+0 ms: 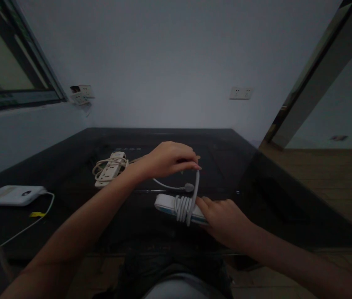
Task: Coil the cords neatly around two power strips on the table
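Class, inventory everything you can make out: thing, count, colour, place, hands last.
Glossy table: one, black, centre
Long rounded bar: one, white and blue, front centre
Thick cord: one, white, wound around the bar
Angled plug: one, pale grey, behind the bar
Corded socket strip: one, cream, left of centre
Flat rectangular device: one, white, table's left
Thin cable: one, white, from the device
Small tag: one, yellow, beside the cable
Smooth wall: one, grey, behind
Rectangular socket plates: at least two, white, wall's left and right
Framed window: one, dark, upper left
Plank floor: one, brown, right
Left hand: one, bare, pinching the cord
Right hand: one, bare, on the bar's right end
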Tool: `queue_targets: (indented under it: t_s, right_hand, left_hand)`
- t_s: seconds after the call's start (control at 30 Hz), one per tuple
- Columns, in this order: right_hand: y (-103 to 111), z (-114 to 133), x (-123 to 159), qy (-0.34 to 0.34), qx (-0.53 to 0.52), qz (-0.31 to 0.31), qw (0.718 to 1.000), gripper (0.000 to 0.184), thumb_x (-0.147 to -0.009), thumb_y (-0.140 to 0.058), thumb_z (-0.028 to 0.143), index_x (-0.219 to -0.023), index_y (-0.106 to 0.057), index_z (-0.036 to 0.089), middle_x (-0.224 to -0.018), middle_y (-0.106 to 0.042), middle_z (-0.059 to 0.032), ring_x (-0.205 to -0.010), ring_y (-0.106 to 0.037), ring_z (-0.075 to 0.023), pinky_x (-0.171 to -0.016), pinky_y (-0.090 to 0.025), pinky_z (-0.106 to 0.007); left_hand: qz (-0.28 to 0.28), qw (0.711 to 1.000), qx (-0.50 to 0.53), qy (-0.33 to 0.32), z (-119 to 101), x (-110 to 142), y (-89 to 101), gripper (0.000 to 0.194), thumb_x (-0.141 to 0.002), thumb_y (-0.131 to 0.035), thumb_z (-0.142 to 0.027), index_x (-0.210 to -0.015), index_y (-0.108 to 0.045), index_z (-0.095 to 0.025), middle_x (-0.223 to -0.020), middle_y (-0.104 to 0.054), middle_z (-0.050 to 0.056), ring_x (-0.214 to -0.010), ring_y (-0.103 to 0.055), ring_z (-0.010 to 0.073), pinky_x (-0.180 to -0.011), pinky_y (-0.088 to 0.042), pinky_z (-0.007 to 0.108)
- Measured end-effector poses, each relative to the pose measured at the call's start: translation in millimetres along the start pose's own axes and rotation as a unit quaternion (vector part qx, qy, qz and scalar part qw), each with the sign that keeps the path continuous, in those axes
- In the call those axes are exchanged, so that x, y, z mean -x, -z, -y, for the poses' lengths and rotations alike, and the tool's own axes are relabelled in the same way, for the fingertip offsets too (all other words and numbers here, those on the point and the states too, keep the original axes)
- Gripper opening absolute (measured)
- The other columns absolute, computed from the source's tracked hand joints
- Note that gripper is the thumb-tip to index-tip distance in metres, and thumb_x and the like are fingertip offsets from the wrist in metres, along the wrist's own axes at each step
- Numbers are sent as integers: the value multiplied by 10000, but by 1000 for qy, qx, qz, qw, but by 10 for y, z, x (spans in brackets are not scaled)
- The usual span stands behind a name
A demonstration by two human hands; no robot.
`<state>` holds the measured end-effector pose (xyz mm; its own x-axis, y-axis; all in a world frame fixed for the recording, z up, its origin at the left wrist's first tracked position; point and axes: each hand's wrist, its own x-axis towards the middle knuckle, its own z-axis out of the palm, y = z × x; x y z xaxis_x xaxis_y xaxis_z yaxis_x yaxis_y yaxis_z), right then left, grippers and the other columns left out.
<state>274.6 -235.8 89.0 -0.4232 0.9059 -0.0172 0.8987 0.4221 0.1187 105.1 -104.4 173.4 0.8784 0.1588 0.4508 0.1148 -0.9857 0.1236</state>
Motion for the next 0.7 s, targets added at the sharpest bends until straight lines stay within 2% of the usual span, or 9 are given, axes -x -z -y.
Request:
queue_targets:
  t_s: [0.1, 0.2, 0.37, 0.53, 0.7]
  right_hand:
    - [-19, 48, -10, 42, 53, -34, 997, 236, -794, -494, 86, -1014, -536, 160, -885, -661, -70, -643, -644, -204, -463, -305, -285]
    - [-29, 78, -12, 77, 58, -70, 993, 159, -806, -462, 68, -904, -531, 172, -801, -643, -48, -616, -617, -192, -452, -267, -293]
    - [13, 114, -23, 91, 58, -110, 988, 127, -824, -465, 113, -924, -523, 165, -843, -655, -66, -629, -606, -185, -472, -283, -290]
    - [44, 132, -59, 89, 59, -111, 988, 161, -827, -447, 111, -957, -535, 148, -908, -664, -101, -654, -610, -184, -496, -305, -285]
    - [22, 165, -100, 79, 5, -75, 994, 156, -804, -493, 134, -947, -552, 152, -878, -665, -72, -655, -623, -187, -482, -289, -279]
  left_hand:
    - [4, 999, 39, 27, 111, 40, -145, 220, -889, -533, -325, -834, -677, -168, -733, -659, 12, -673, -582, 103, -617, -399, 202]
    - [2, 995, 86, 50, 191, 84, -291, 232, -882, -537, -326, -797, -671, -158, -688, -638, 2, -625, -556, 94, -587, -382, 198]
    - [-21, 985, 144, 95, 284, 161, -425, 238, -871, -543, -311, -758, -666, -142, -668, -629, 1, -619, -549, 93, -592, -382, 204]
    - [-31, 974, 179, 134, 303, 188, -447, 239, -857, -552, -317, -742, -669, -143, -663, -633, -1, -628, -556, 96, -593, -390, 205]
    - [-53, 971, 180, 149, 231, 169, -446, 263, -847, -561, -344, -735, -672, -134, -645, -627, 5, -603, -536, 96, -586, -391, 211]
